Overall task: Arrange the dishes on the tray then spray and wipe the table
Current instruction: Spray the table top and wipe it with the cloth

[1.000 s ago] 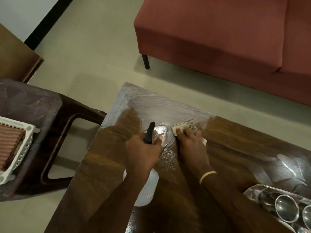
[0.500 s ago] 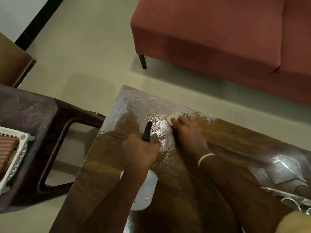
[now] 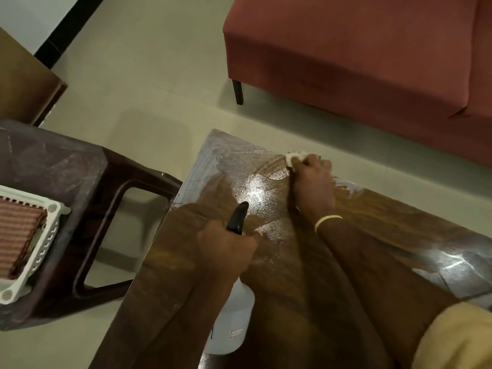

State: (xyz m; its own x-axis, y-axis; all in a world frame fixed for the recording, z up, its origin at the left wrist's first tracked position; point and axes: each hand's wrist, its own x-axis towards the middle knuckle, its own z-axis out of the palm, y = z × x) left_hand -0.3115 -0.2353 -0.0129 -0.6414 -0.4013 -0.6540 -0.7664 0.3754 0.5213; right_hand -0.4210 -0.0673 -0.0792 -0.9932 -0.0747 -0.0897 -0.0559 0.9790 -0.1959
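R grip presses cloth under fingertips, far table edge.

So the dark brown glossy wooden table is wet near its far corner, with droplets and a bright glare patch on the grain and pale smeared streaks along the far edge. A small white crumpled cloth sits right at that far edge, mostly covered. The translucent white plastic spray bottle with its black nozzle is held above the tabletop, nozzle aimed at the wet patch.
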